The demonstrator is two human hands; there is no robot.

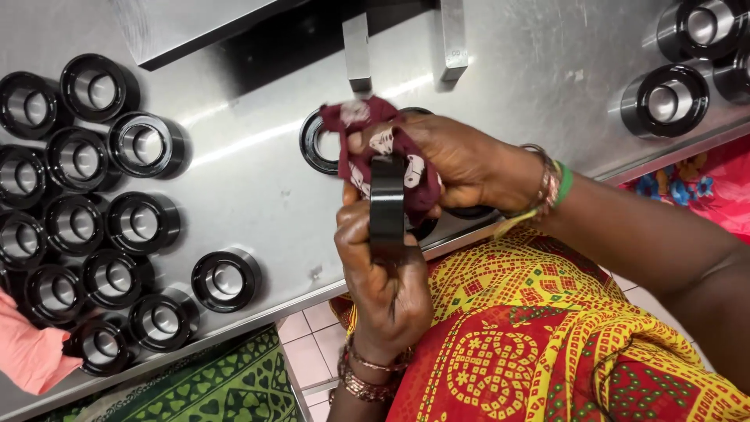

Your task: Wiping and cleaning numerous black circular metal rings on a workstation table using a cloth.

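L hand [383, 270] is closed round a black ring-shaped part [387, 205], held on edge w/ its rim facing the camera; fingers wrap the lower half, thumb up along the left side; grip tight, nothing else in it. R hand [453, 160] comes in from the right and presses a maroon cloth w/ white pattern [375, 141] onto the top of that ring; fingers bunched shut on the cloth, fabric draped over the ring's upper edge and down its right side. Both hands meet just above the front edge of a steel worktable [250, 180]; the ring is lifted off the surface, not resting on it. Bangles on both wrists; a green band on the R one.

Directly behind the cloth, another black ring [316, 144] lies flat on the table, partly hidden; one more dark part shows under the R hand, too covered to tell its shape. Above, two steel bars [358, 51] stick out from a dark slot. To the left, a cluster of black bearing sleeves w/ shiny metal bores [78, 227], packed close, many touching; one stands apart nearer the hands [226, 280]. Top right, more of the same [666, 101]. A pink cloth [27, 352] lies at the lower-left table corner. Below: yellow-red patterned garment [539, 336], tiled floor [308, 344], green patterned fabric [226, 387].
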